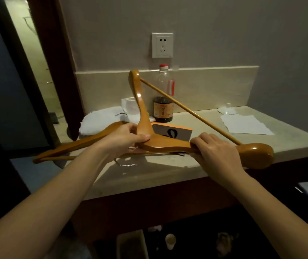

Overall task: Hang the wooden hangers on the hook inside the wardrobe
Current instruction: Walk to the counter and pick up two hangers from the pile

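Reaching forward from the near edge with both bare forearms, converging. Pinching the wooden hanger (166, 144) at its middle with left hand (124, 140), thumb on top; clasping its right arm with right hand (218, 152), fingers curled over

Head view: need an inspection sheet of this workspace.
Surface: beige countertop, against the wall.
Job's things: upper hanger lifted, tilted; lower hanger beneath it, over the counter's left end.
Clutter: bottle of dark liquid, white towel, orange card, paper sheet.
Hands: left hand grips upper hanger's middle; right hand grips its arm.
Cables: nothing seen.
Surroundings: wall socket; wardrobe hook not in view.
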A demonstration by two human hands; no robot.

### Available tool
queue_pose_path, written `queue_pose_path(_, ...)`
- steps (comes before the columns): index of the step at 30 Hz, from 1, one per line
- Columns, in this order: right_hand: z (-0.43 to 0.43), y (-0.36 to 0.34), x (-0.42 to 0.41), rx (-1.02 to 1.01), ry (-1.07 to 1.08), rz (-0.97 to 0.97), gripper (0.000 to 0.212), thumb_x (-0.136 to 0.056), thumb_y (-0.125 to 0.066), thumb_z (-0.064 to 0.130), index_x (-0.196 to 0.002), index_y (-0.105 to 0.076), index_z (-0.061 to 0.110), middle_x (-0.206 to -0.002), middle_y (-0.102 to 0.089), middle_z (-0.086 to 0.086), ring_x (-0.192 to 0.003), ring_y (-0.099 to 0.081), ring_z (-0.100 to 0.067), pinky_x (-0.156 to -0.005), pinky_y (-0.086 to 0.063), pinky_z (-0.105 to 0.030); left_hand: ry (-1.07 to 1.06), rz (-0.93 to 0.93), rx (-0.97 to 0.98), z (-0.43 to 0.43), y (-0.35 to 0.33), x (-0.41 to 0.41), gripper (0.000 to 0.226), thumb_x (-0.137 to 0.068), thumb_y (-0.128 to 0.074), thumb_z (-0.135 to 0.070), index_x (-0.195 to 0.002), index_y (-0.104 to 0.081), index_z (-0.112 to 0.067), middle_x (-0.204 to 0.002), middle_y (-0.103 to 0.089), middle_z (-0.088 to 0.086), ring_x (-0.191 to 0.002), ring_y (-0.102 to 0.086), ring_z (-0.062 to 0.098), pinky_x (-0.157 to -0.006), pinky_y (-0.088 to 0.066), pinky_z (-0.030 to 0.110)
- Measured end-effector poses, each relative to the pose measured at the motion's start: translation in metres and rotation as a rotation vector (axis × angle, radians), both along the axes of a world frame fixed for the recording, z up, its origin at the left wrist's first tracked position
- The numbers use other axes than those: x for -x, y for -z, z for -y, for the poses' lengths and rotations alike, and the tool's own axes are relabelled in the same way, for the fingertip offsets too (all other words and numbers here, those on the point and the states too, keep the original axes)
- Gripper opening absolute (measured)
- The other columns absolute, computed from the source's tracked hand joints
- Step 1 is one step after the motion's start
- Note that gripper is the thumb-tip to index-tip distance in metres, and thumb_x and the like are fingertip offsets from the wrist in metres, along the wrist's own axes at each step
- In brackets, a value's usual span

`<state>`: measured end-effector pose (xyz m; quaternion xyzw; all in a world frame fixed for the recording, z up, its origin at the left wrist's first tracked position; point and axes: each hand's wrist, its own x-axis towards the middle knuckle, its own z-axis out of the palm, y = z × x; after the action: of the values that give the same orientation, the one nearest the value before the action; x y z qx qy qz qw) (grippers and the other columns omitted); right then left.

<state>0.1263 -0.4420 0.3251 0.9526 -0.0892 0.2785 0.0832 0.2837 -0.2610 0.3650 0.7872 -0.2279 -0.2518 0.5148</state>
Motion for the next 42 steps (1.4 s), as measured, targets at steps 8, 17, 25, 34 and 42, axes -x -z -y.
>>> queue_pose_path(8, 0.046, -0.031, 0.066, -0.306, -0.024, -0.048, 0.037, -0.088, -0.052, 0.043, -0.123, -0.053, 0.03, -0.122, -0.056, 0.009, -0.111, -0.05, -0.01, -0.089, -0.047, -0.029, 0.228, 0.098, 0.004, 0.06, -0.013, 0.054, 0.05, -0.082, -0.068, -0.017, -0.127, -0.047, -0.02, -0.103, -0.07, 0.004, -0.085, -0.071, 0.016, -0.065, -0.057, 0.022)
queue_pose_path(17, 0.104, -0.057, 0.081, 0.166, -0.024, -0.16, 0.056, -0.085, -0.058, 0.044, -0.137, -0.04, 0.031, -0.151, -0.034, 0.0, -0.144, -0.018, -0.025, -0.117, -0.006, -0.045, 0.448, 0.433, -0.23, 0.13, -0.021, 0.122, 0.045, -0.081, -0.07, -0.018, -0.122, -0.052, -0.011, -0.116, -0.063, 0.009, -0.099, -0.066, 0.022, -0.077, -0.059, 0.028)
queue_pose_path(25, 0.109, -0.066, 0.086, 0.363, -0.164, -0.413, 0.042, -0.084, -0.056, 0.052, -0.117, -0.055, 0.026, -0.106, -0.065, 0.005, -0.098, -0.06, -0.017, -0.087, -0.043, -0.029, 0.607, 0.625, -0.361, 0.134, -0.014, 0.139, 0.046, -0.082, -0.07, -0.022, -0.122, -0.052, -0.01, -0.119, -0.058, 0.004, -0.111, -0.056, 0.018, -0.083, -0.049, 0.022)
queue_pose_path(34, 0.094, -0.068, 0.066, 0.316, -0.286, -0.423, 0.037, -0.087, -0.052, 0.048, -0.117, -0.052, 0.026, -0.101, -0.065, 0.007, -0.089, -0.064, -0.013, -0.071, -0.038, -0.021, 0.598, 0.569, -0.346, 0.112, -0.026, 0.114, 0.035, -0.084, -0.067, -0.024, -0.115, -0.057, -0.013, -0.101, -0.063, -0.003, -0.097, -0.065, 0.015, -0.084, -0.057, 0.031)
queue_pose_path(42, 0.097, -0.063, 0.036, -0.01, -0.146, -0.301, 0.035, -0.086, -0.053, 0.049, -0.115, -0.054, 0.029, -0.094, -0.067, 0.006, -0.08, -0.06, -0.012, -0.068, -0.051, -0.026, 0.16, 0.335, -0.026, 0.065, -0.044, 0.034, 0.048, -0.099, -0.022, -0.047, -0.112, -0.059, -0.019, -0.108, -0.066, -0.001, -0.102, -0.061, 0.014, -0.093, -0.046, 0.032)
